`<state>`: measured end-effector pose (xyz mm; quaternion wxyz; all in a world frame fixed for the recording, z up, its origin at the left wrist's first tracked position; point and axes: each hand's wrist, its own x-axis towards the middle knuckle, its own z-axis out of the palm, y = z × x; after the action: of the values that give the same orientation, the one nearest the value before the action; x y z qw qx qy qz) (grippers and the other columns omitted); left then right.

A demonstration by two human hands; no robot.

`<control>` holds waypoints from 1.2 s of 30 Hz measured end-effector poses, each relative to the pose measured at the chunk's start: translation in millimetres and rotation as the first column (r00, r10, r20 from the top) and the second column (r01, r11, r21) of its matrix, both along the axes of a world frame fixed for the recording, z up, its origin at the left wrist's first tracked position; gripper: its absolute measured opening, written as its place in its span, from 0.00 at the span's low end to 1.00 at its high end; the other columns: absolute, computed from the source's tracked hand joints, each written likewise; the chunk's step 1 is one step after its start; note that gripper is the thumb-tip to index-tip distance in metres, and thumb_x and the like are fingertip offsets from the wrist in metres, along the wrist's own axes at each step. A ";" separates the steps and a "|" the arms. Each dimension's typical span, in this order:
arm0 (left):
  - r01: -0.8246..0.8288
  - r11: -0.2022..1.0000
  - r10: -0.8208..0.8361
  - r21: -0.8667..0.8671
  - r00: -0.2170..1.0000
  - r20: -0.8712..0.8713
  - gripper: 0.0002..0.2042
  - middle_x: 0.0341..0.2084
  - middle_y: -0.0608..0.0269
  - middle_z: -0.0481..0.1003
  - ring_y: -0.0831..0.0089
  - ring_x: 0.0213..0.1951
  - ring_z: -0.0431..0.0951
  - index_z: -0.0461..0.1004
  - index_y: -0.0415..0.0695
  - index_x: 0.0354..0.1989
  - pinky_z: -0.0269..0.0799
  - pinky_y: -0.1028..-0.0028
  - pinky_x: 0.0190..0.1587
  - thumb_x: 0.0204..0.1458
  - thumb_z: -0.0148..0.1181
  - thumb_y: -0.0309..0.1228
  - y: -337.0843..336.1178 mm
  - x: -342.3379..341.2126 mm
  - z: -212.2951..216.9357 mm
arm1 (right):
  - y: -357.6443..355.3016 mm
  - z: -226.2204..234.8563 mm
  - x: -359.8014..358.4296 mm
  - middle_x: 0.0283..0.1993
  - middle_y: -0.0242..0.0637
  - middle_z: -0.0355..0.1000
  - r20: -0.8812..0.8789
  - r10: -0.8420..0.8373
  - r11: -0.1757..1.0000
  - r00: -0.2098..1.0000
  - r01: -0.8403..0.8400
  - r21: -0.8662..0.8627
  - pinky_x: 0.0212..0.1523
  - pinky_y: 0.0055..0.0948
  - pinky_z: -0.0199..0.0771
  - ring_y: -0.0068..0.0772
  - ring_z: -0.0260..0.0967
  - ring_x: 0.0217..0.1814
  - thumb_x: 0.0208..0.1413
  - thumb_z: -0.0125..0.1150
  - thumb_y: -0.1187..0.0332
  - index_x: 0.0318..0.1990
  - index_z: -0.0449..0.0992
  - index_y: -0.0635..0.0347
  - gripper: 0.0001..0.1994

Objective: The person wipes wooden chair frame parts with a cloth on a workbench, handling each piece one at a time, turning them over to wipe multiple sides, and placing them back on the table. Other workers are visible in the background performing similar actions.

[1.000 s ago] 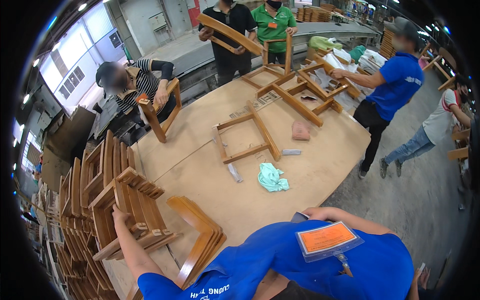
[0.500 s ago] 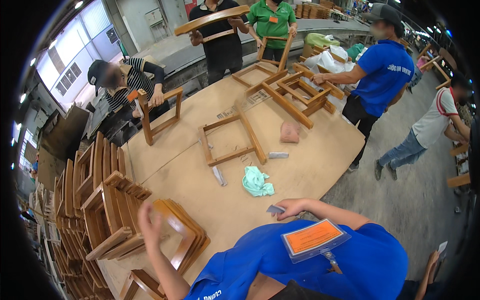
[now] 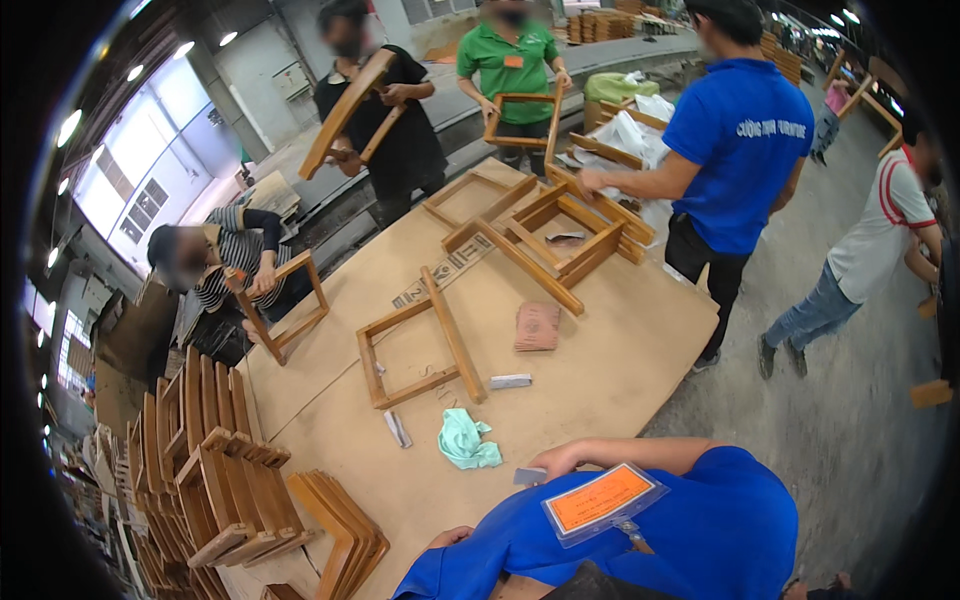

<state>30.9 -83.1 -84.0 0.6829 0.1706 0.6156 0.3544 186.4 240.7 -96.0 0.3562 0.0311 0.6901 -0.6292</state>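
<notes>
Head view, cardboard-covered worktable point(image 3: 620, 370), workshop floor point(image 3: 850, 430)

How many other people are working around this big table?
5: one in a striped top at left, one in black, one in green, one in blue, one in white far right; more may be hidden.

A mint-green rag point(image 3: 466, 440) lies on the tan table point(image 3: 620, 370) beside a brown wooden frame point(image 3: 420, 345).

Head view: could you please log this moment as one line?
left hand: at table edge | right hand: at small grey block, grip unclear | nearby: green cloth, wooden frame
</notes>
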 end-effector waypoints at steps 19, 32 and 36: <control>0.557 0.807 -0.569 -0.196 0.822 -0.004 0.03 0.24 0.71 0.73 0.82 0.31 0.71 0.76 0.40 0.28 0.68 0.79 0.35 0.50 0.61 0.25 148.2 -26.1 -32.4 | 43.1 35.6 202.6 0.49 0.40 0.74 0.163 -0.459 0.888 0.873 0.459 0.040 0.50 0.32 0.68 0.29 0.69 0.49 0.49 0.68 0.64 0.52 0.71 0.65 0.24; 0.654 0.741 -0.669 -0.149 0.738 -0.088 0.03 0.23 0.71 0.73 0.82 0.30 0.70 0.76 0.40 0.26 0.67 0.78 0.34 0.50 0.60 0.25 145.2 -38.0 -46.8 | -46.0 55.8 200.6 0.49 0.41 0.75 -0.137 -0.769 0.617 0.625 0.781 0.101 0.50 0.32 0.68 0.30 0.70 0.50 0.46 0.71 0.60 0.50 0.73 0.61 0.25; 0.621 0.776 -0.631 -0.110 0.765 -0.127 0.03 0.23 0.71 0.73 0.83 0.30 0.70 0.75 0.41 0.26 0.67 0.78 0.33 0.49 0.60 0.24 126.6 -44.8 -51.8 | -62.7 69.5 183.7 0.49 0.42 0.74 -0.155 -0.742 0.643 0.652 0.758 0.110 0.50 0.33 0.68 0.32 0.70 0.52 0.49 0.68 0.60 0.49 0.73 0.60 0.21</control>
<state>-13.8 43.5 -135.8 0.7162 0.3723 0.5858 0.0726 370.1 178.0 -26.4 0.0261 0.3138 0.6807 -0.6615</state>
